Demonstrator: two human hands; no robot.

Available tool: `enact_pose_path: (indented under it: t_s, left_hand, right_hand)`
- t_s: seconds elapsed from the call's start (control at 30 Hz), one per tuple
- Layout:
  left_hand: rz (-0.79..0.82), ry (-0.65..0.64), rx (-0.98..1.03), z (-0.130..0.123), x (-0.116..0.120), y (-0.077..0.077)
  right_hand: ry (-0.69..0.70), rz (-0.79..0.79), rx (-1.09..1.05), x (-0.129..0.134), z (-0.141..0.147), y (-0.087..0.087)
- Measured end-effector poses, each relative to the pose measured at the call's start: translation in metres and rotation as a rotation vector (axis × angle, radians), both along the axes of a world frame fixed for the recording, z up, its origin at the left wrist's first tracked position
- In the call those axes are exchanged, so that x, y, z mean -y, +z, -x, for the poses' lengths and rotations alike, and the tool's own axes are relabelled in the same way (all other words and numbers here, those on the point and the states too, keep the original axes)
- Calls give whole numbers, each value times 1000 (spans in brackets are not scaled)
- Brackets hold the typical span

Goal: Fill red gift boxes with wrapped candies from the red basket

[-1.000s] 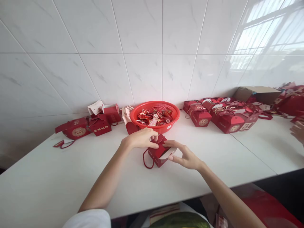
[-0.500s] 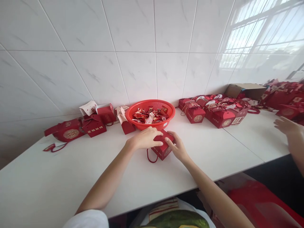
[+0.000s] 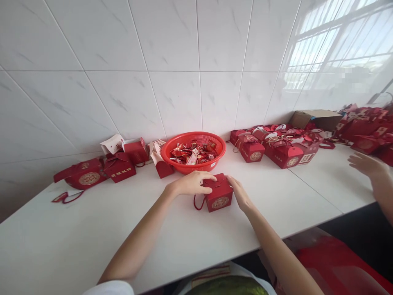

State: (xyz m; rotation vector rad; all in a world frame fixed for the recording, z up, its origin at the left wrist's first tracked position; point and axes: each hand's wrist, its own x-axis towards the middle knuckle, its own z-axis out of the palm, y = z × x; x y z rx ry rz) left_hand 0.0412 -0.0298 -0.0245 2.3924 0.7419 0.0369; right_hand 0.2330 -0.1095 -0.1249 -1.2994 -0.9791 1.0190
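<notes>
A red gift box [image 3: 219, 196] with a gold round emblem on its front stands on the white table, its top flaps folded in. My left hand [image 3: 192, 184] holds it at the left, thumb and fingers over the top edge. On the opposite side, my right hand [image 3: 240, 193] lies against the box with its fingers fairly straight, so the box is held between both hands. A dark red cord handle [image 3: 199, 203] loops out at the left onto the table. Just behind the box is a red plastic basket [image 3: 187, 167] of wrapped sweets [image 3: 193, 152].
Several red boxes, some with raised flaps, stand at the left, including a box lying over [image 3: 89, 174]. A row of closed boxes [image 3: 251, 148] is at the right, near a cardboard carton [image 3: 322, 116] and a red heap. Another person's hand [image 3: 368, 166] reaches in from the right.
The box has been turned, so its round emblem now faces me. My right hand has shifted from the top to the box's right side.
</notes>
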Motion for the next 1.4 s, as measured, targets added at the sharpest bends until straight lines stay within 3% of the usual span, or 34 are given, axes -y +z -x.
enact_pose_path:
  t_s: [0.27, 0.43, 0.6, 0.73, 0.87, 0.97, 1.07, 1.17, 1.23, 1.4]
  left_hand:
    - [136, 36, -20, 1, -4, -5]
    - [168, 47, 47, -9, -9, -16]
    - [166, 105, 159, -14, -14, -26]
    - [124, 172, 204, -14, -11, -25]
    - [116, 202, 247, -16, -3, -20]
    - [191, 193, 338, -17, 0, -18]
    - [410, 197, 499, -13, -1, -11]
    - [622, 202, 677, -7, 0, 1]
    - [675, 164, 767, -4, 3, 7]
    - [657, 4, 769, -2, 20, 10]
  right_hand:
    - [-205, -22, 284, 2, 1, 2]
    - [-240, -69, 125, 3, -3, 3]
    - [-242, -214, -96, 4, -11, 13]
    - [-263, -284, -158, 6, -18, 18]
    - [-185, -269, -138, 9, -17, 15]
    - [-131, -246, -120, 9, -16, 12]
    - [-124, -263, -164, 9, -18, 13]
    - [-153, -313, -212, 9, -21, 24]
    - [-137, -331, -160, 10, -19, 39]
    - [115, -280, 213, 12, 2, 76]
